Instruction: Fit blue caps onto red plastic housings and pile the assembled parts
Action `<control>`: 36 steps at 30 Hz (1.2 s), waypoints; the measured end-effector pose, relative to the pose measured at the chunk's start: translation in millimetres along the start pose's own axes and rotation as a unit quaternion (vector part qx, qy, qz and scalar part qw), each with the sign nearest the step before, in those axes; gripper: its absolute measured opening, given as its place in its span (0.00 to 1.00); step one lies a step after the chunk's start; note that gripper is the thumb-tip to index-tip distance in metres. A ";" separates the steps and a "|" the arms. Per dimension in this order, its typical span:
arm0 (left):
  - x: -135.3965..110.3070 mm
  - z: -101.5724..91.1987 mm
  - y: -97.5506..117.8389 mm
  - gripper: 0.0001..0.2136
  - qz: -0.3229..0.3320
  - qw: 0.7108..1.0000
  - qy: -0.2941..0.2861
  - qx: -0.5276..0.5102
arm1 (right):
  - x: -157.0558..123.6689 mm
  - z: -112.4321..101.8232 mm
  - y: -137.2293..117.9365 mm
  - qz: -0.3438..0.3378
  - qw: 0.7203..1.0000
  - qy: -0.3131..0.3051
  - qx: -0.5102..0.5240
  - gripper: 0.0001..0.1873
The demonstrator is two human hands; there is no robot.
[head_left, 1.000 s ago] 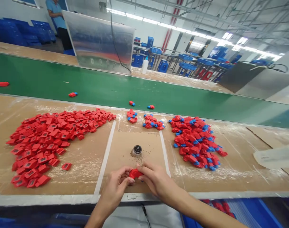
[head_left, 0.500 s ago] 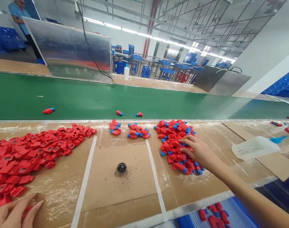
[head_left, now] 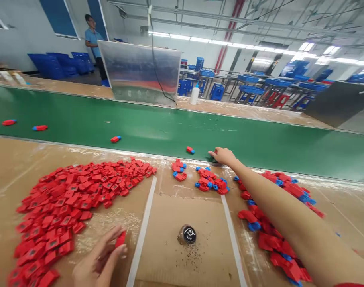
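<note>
My left hand [head_left: 99,261] is low at the front, beside the big heap of red plastic pieces [head_left: 74,199]. It pinches one red piece [head_left: 121,239] between thumb and fingers. My right arm stretches across the pile of red-and-blue pieces [head_left: 271,239] to the near edge of the green conveyor belt [head_left: 140,127]. There my right hand [head_left: 223,155] has its fingers drawn together and pointing left; whatever is under them is hidden. A red-and-blue piece [head_left: 189,150] lies on the belt just left of that hand.
Two small clusters of red-and-blue pieces [head_left: 178,171] [head_left: 210,183] lie near the belt. A round black fixture [head_left: 187,235] sits on the cardboard between white tape lines. More pieces [head_left: 115,138] ride the belt. Behind the belt are a metal panel [head_left: 140,73], a white bottle [head_left: 194,95] and a person [head_left: 93,40].
My right hand left the red-and-blue pile and reached forward to the belt's edge. My left hand rose from the red heap with one red piece. The camera swung left.
</note>
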State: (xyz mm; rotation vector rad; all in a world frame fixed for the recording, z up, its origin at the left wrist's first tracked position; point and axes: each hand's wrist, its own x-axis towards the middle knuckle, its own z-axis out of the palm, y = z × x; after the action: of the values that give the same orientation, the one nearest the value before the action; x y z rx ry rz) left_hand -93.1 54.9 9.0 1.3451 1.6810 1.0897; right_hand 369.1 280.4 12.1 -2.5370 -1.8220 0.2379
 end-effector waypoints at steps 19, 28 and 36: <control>-36.3 45.0 7.5 0.08 0.071 0.969 -0.184 -0.150 | -276.5 -27.3 -25.5 -0.354 0.902 0.010 0.246 0.10; -68.1 66.9 8.8 0.16 -0.028 0.945 -0.241 -0.218 | -284.3 0.0 -50.8 -0.381 0.912 0.049 0.147 0.07; -76.9 75.3 5.6 0.15 0.044 0.952 -0.249 -0.172 | -284.1 3.6 -57.7 -0.396 0.915 0.040 0.072 0.06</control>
State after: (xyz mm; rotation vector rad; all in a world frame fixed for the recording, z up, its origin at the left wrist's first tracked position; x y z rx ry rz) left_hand -7.3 -6.4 -13.4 1.3319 1.0210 0.9380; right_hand 225.8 30.9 47.5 -1.5030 -2.4803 0.2267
